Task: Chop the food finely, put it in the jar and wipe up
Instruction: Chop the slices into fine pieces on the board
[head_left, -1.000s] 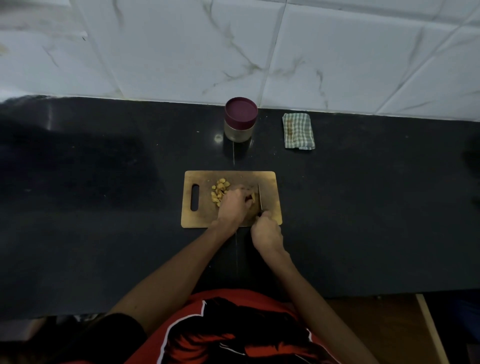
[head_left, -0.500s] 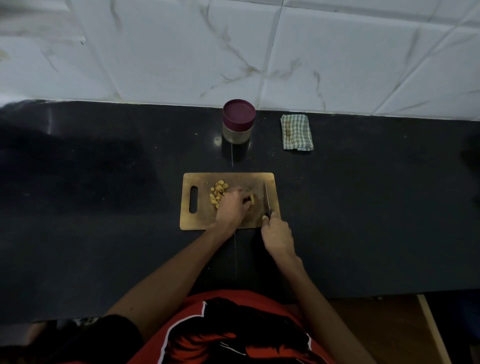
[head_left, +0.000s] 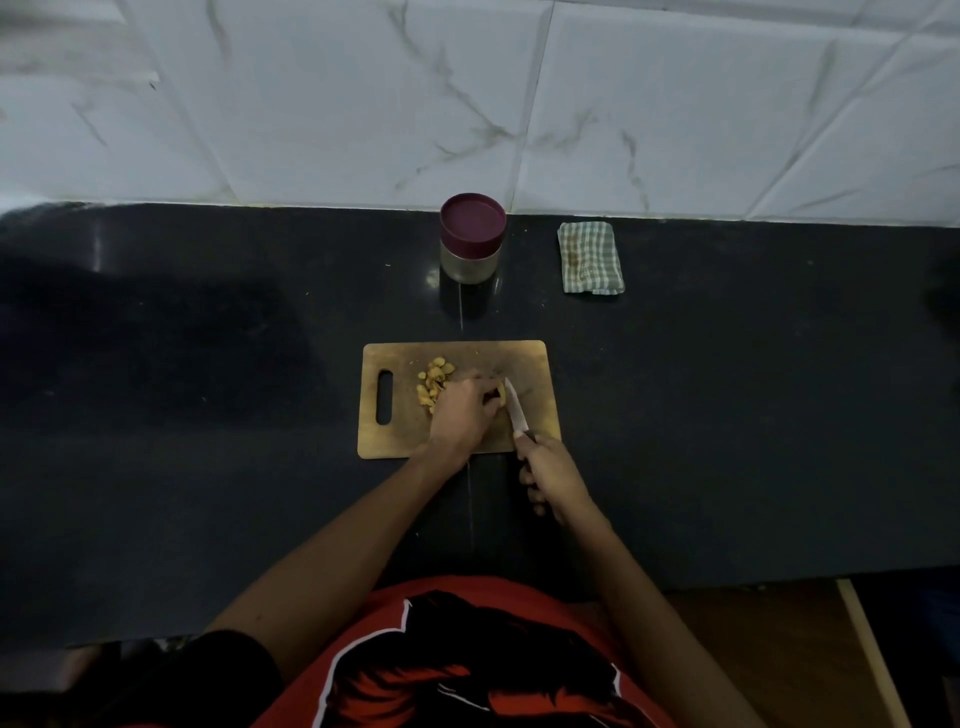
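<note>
A wooden cutting board (head_left: 535, 364) with a handle slot lies on the black counter (head_left: 208, 415). A pile of yellow chopped pieces (head_left: 434, 384) sits on its left half. My left hand (head_left: 462, 413) pinches a small yellow piece (head_left: 501, 395) against the board. My right hand (head_left: 551, 475) grips the handle of a knife (head_left: 514, 410), whose blade angles up and left, its tip next to that piece. Behind the board stands a metal jar (head_left: 471, 262) with a maroon lid on. A folded checked cloth (head_left: 590, 258) lies to the jar's right.
A white marble-tiled wall (head_left: 467, 104) rises behind the counter. The counter's front edge runs just before my body, and a wooden floor (head_left: 769, 649) shows at the lower right.
My right hand has drawn back off the board's front edge, and the blade now slants toward the piece instead of pointing straight away. My left hand stayed in place.
</note>
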